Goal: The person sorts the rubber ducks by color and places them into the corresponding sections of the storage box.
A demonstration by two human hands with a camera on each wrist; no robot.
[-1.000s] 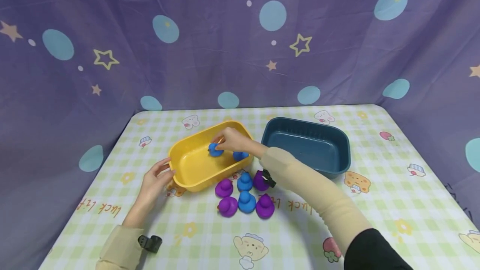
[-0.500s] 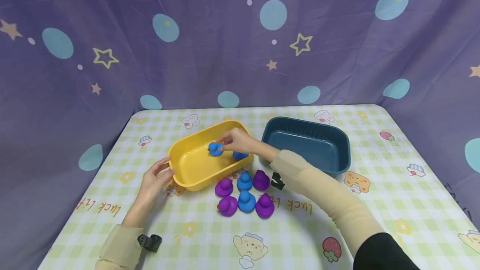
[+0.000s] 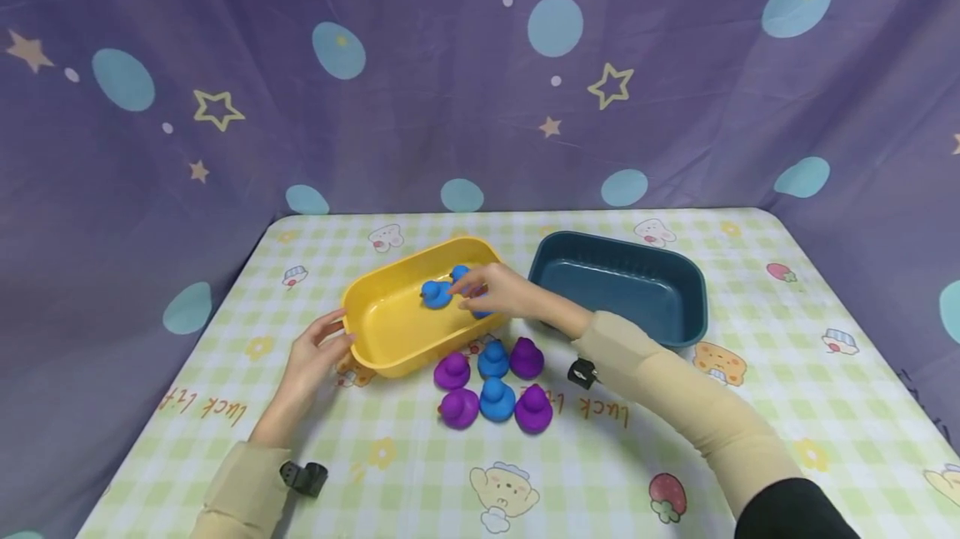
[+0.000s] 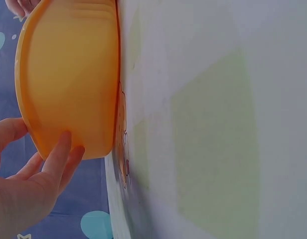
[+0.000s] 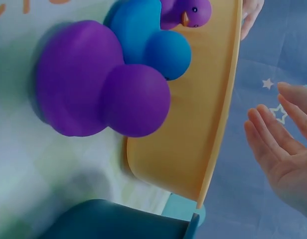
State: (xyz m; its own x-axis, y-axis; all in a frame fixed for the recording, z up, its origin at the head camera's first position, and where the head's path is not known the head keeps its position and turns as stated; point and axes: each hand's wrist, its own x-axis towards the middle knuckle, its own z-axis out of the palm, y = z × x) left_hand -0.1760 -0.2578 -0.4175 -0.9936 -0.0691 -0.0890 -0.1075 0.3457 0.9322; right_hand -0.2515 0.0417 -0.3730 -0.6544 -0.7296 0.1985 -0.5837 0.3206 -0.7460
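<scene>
My left hand (image 3: 311, 351) touches the left end of the yellow basin (image 3: 390, 360); in the left wrist view its fingers (image 4: 59, 154) lie against the outer wall and one fingertip meets the rim. Over the basin's right half is my right hand (image 3: 498, 289), its fingers slightly bent, holding nothing. Just left of its fingertips a blue rubber duck (image 3: 435, 295) sits on the basin floor. Another blue duck (image 3: 460, 272) shows behind the fingers, and a third blue duck (image 3: 482, 311) is mostly hidden under the hand. The right wrist view shows the right hand (image 5: 285, 144) above the rim.
In front of the basin stand two rows of ducks: two blue ducks (image 3: 497, 399) in the middle column, with purple ducks (image 3: 533, 409) on either side. A dark teal basin (image 3: 693, 331) sits to the right, with nothing visible inside. A checked cloth (image 3: 375, 489) covers the table.
My right hand has let go of the blue duck and drawn back to the right, uncovering another blue duck behind it. The left hand stays at the yellow basin.
</scene>
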